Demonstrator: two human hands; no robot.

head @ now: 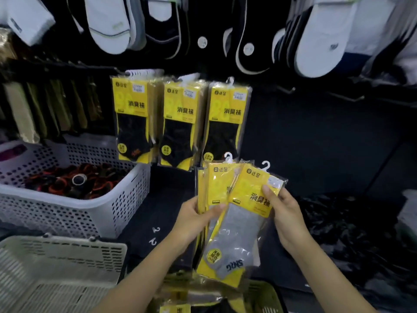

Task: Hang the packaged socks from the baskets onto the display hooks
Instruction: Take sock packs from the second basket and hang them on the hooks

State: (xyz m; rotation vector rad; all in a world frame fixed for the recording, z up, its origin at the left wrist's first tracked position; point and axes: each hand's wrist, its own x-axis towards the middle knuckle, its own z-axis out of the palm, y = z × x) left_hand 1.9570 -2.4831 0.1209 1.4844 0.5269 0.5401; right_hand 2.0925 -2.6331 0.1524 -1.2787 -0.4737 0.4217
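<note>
At six o'clock, nearest, a basket [269, 295] holds more yellow sock packs [180, 288]. Just above it the left hand [194, 219] grips a stack of packs [216, 184] upright, so the plastic hangers point up. At three o'clock of the stack, the right hand [286, 213] pinches the front pack [239, 231] near its top corner and tilts it aside, seemingly to free one for hanging. Beyond, at eleven o'clock, hung packs [180, 123] fill three hooks. A bare hook [287, 89] at one o'clock looks the likely target.
</note>
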